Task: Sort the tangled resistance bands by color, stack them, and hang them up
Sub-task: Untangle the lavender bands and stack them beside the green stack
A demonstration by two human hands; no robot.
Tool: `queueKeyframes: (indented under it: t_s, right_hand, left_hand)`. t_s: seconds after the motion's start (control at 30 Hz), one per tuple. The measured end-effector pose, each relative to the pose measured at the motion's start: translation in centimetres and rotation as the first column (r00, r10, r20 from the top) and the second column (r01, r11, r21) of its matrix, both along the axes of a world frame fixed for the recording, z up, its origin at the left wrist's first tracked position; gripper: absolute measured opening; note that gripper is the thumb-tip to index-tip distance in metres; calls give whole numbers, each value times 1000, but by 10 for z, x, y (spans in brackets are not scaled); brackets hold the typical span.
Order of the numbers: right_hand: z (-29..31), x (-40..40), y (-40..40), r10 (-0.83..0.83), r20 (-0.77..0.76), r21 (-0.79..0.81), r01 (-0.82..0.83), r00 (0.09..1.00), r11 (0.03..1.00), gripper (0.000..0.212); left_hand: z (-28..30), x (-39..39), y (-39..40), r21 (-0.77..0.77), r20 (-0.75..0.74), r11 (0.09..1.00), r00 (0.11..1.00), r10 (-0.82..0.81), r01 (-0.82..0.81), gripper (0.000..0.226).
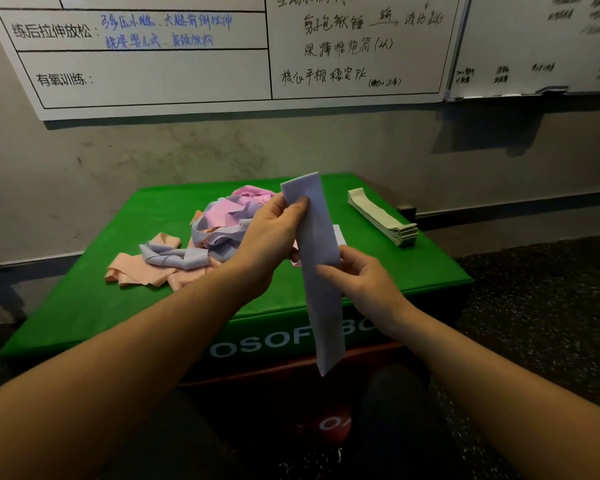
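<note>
Resistance bands of thin stretchy fabric lie on a green padded box with white lettering on its front (84,306), which serves as the bench, below large white wall boards covered in handwriting (187,64). A tangled heap of lilac, pink and peach bands (201,237) sits left of centre on the top. Near the far right corner lies a neat stack of flat pale green bands (381,216), well apart from the heap. One long lilac band (321,271) hangs upright in front of the box. The left hand (274,237) pinches it near the upper end with curled fingers, and the right hand (364,285) grips it lower down at its edge.
</note>
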State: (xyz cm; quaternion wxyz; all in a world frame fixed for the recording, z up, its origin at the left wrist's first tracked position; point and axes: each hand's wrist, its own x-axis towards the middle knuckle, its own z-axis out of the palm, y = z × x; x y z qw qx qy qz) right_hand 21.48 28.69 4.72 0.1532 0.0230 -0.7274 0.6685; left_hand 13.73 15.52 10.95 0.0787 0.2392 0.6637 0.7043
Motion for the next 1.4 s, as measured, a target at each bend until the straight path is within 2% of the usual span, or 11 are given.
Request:
queueKeyframes:
  t_s: [0.17,0.3,0.47,0.67,0.83,0.93,1.03,1.1,1.2,1.3,1.4]
  right_hand:
    - [-13,2,10,-27,100,26,25,995,999,13]
    - [-27,8,24,49,277,39,-62,960,997,31]
    - [-43,19,38,-109,248,118,82,963,990,40]
    - [-51,29,56,-142,162,24,140,977,990,10]
    - [-60,35,76,21,191,181,-56,981,982,48]
    - [-66,32,85,57,160,373,-113,986,921,54]
    - [-74,18,98,-46,-16,567,47,999,823,39]
    - [-80,9,108,-33,-195,692,162,980,704,23]
    - [-84,-7,120,11,-373,797,314,928,516,19]
    - [-84,-23,130,102,-398,817,302,912,491,20]
    - [-87,-42,141,88,-414,813,325,906,483,15]
  left_hand:
    - [6,-13,6,45,73,997,996,53,-57,15]
    - [10,-30,11,96,220,986,969,111,-135,18]
    - [-4,-59,15,14,260,987,953,154,-163,26]
    - [-27,-83,23,5,323,978,926,197,-210,26]
    - [-50,-110,38,-18,309,971,923,231,-237,31]
    - [-60,-125,52,-34,315,974,922,223,-224,30]
    - [-65,-138,71,-63,306,975,925,224,-215,26]
    - [-70,-148,86,-91,250,977,946,208,-191,23]
    - [-75,-162,108,-155,191,980,970,151,-123,21]
    - [-79,-176,130,-189,173,979,978,114,-81,16]
    - [-85,-195,152,-215,112,973,988,105,-79,15]
